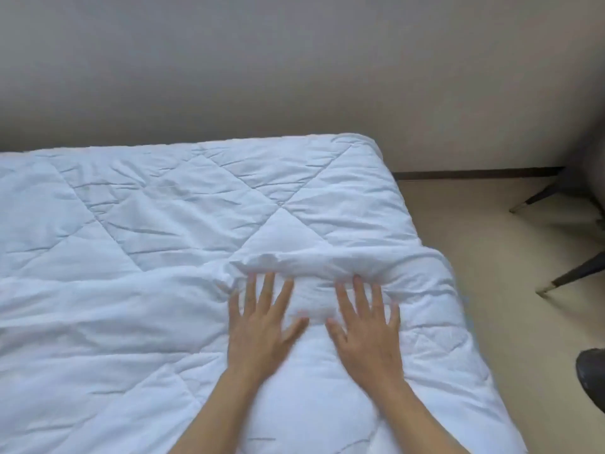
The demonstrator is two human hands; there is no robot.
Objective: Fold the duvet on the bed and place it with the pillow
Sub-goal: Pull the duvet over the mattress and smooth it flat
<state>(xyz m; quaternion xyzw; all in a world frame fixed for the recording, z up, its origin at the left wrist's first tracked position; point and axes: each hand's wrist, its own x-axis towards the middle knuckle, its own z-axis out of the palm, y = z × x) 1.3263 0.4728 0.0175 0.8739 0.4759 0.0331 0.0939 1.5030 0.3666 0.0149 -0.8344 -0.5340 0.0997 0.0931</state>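
We see the white quilted duvet (pixel 147 224) spread flat, filling the view from the left edge out to its right edge by the floor (pixel 510 257). Near layer is folded over the far one; its bunched fold edge runs across the middle. Left hand (pixel 262 326) lies palm down on that near layer, fingers straight and spread, gripping nothing. Right hand (pixel 366 329) just beside it, same pose. Fingertips look blurred, so contact pressure is unclear. Chair legs (pixel 556 280) far right.

Operator body, head cam: two bare forearms + hands.
Left hand (pixel 262 326) & right hand (pixel 365 327): no sleeves, rings, watch or gloves visible; fingertips motion-blurred.
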